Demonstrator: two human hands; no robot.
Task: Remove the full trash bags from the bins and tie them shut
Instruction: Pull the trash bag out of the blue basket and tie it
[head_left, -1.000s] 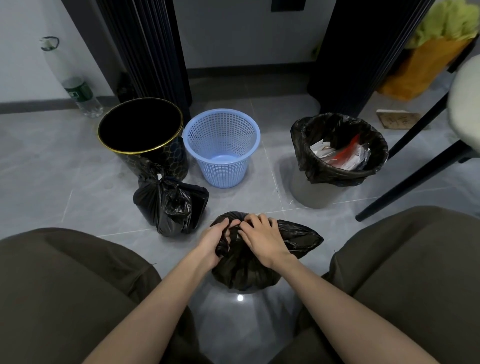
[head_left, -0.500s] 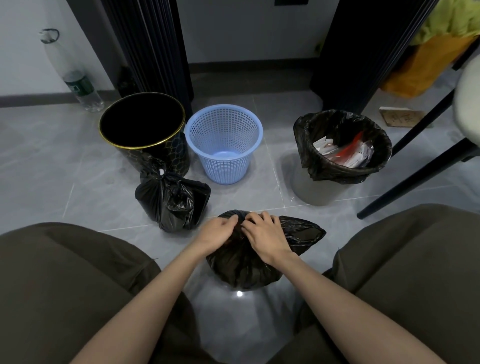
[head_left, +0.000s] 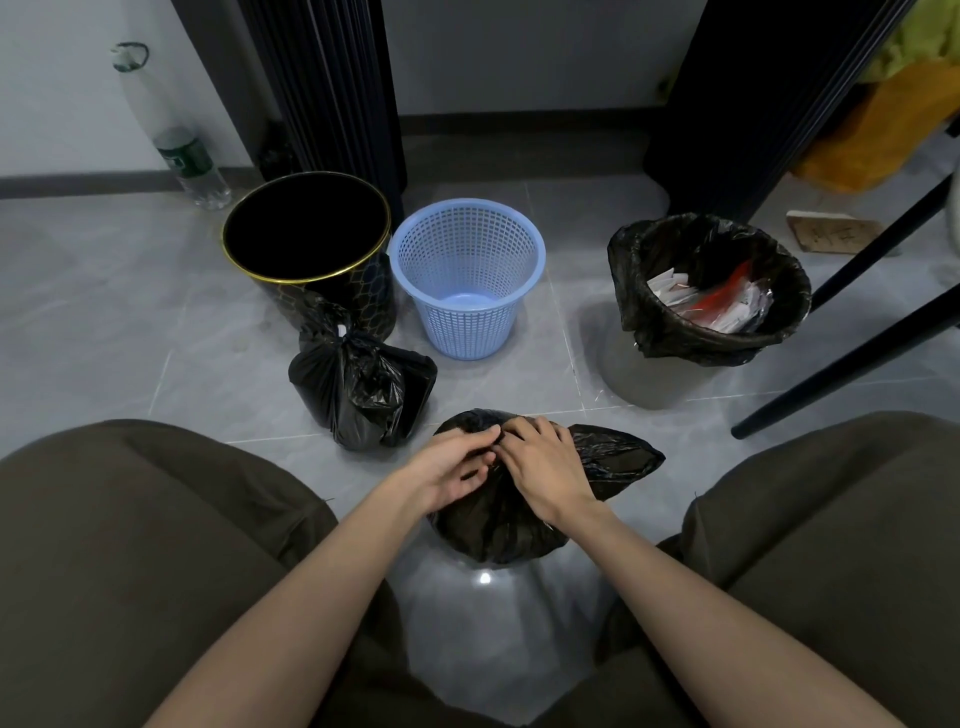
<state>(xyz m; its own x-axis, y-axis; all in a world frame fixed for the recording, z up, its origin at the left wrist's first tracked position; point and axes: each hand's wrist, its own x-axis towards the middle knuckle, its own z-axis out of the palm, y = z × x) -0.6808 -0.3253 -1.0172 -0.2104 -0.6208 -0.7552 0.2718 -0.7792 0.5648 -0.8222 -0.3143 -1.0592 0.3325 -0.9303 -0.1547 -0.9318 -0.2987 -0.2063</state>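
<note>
A black trash bag (head_left: 498, 525) sits on the floor between my knees. My left hand (head_left: 449, 470) and my right hand (head_left: 545, 467) meet on its gathered top, fingers curled into the plastic. A tied black bag (head_left: 363, 387) stands to the left, in front of a black bin with a gold rim (head_left: 306, 260), which looks dark inside. Beside it a blue mesh basket (head_left: 467, 280) holds nothing. At the right a grey bin (head_left: 660, 384) has a black liner bag (head_left: 706, 291) full of paper and plastic rubbish.
A plastic bottle (head_left: 182, 150) leans on the wall at the back left. Dark ribbed panels (head_left: 332, 104) rise behind the bins. Black chair legs (head_left: 852, 348) slant across the right. A small cardboard piece (head_left: 831, 234) lies on the grey tiled floor.
My hands stay on the bag's top, the fingers shifting slightly closer together. The view has tilted a little.
</note>
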